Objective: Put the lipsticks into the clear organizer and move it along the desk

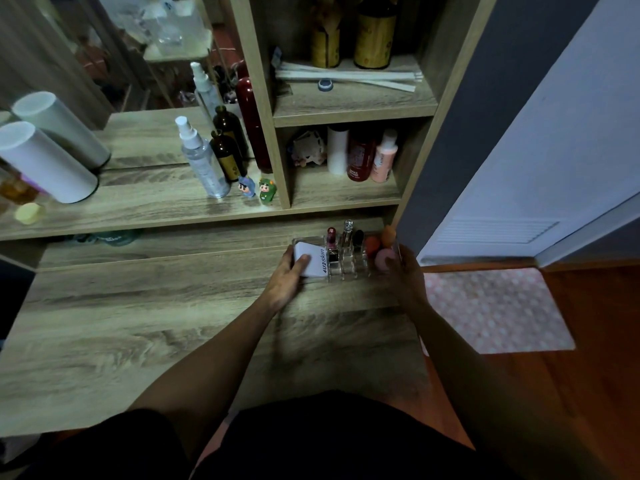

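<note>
Head view: a wooden bench (138, 323) under open shelves, both hands reaching to its far right end.
Organizer: the clear organizer (346, 268) stands on the bench near its right edge, just below the lowest shelf.
Contents: three lipsticks (331, 242) stand upright in the middle slots; a white card (311, 263) leans in the left part, and rounded sponges (382, 256) fill the right part.
Left hand: the left hand (285, 278) curls against the organizer's left end, thumb lying on the white card.
Right hand: the right hand (405, 275) cups the right end, fingers wrapped round the wall by the sponges.
Relation: the organizer sits between the two hands, clasped from both sides.
Progress: loading looks done, since no loose lipstick shows on the bench.
Left to do: the slide along the bench; whether it has begun cannot be told.
</note>
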